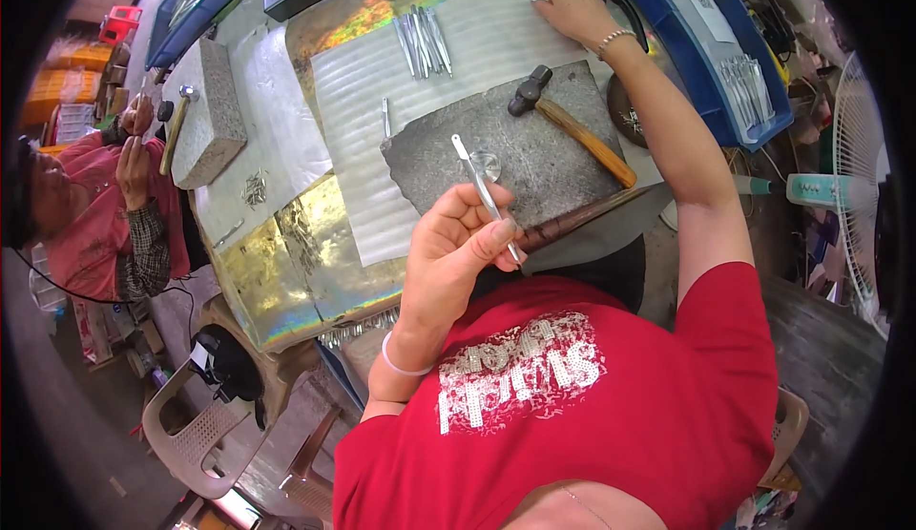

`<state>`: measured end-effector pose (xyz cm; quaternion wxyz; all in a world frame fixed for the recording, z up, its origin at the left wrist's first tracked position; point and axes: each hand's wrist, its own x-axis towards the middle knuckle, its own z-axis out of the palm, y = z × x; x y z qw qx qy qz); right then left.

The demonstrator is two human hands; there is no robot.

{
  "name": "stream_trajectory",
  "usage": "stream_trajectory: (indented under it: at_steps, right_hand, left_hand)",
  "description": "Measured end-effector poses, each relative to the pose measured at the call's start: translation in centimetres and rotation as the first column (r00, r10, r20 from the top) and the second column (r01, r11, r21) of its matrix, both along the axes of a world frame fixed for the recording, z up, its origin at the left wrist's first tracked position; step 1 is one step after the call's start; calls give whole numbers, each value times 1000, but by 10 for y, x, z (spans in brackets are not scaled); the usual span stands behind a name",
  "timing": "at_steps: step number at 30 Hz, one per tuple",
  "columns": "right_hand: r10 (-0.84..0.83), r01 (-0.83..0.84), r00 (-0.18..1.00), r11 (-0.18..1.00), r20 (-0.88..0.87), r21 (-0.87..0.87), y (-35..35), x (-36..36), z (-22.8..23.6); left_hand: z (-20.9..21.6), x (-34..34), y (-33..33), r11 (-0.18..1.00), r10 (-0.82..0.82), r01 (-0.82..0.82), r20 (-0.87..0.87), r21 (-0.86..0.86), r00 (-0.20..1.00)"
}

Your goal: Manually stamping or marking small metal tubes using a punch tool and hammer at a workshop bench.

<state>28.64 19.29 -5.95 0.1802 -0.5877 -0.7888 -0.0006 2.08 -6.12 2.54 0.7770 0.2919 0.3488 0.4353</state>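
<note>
In front of my chest, my left hand (468, 234) is closed around a slim silver metal strip (474, 169). The strip tilts upward, with a small hole in its far end and a pointed near end. Behind it lies a dark stone slab (439, 139), bearing a small clear round piece (487, 165) and a hammer (577, 134) with a wooden handle. My right hand (572, 10) stretches to the far edge of the white foam sheet (358, 82). Its thumb and forefinger look apart, with nothing visible between them; the other fingers are mostly hidden. Similar metal strips (423, 43) lie bundled on the sheet.
Blue bins stand at the right (711, 101) and far left (172, 34). A round dish (625, 110) sits beside the slab, partly behind my right forearm. At the left, a co-worker (105, 206) sits by a granite block (210, 115) with another hammer (175, 129). A fan (859, 187) stands right.
</note>
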Motion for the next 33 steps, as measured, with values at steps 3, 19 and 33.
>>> stream_trajectory:
  at_steps: [3,19,33]
  right_hand:
    - [76,-74,949,997,-305,19,-52,-20,44]
    - [-72,-360,610,862,-789,-357,-251,-38,84]
    - [-50,-327,662,878,-748,-348,-240,-9,108]
  left_hand:
    - [-1,-1,-2,999,39,-39,43,2,998]
    - [-6,33,11,999,23,-10,244,-52,970]
    - [-13,46,24,991,130,-126,120,-45,984]
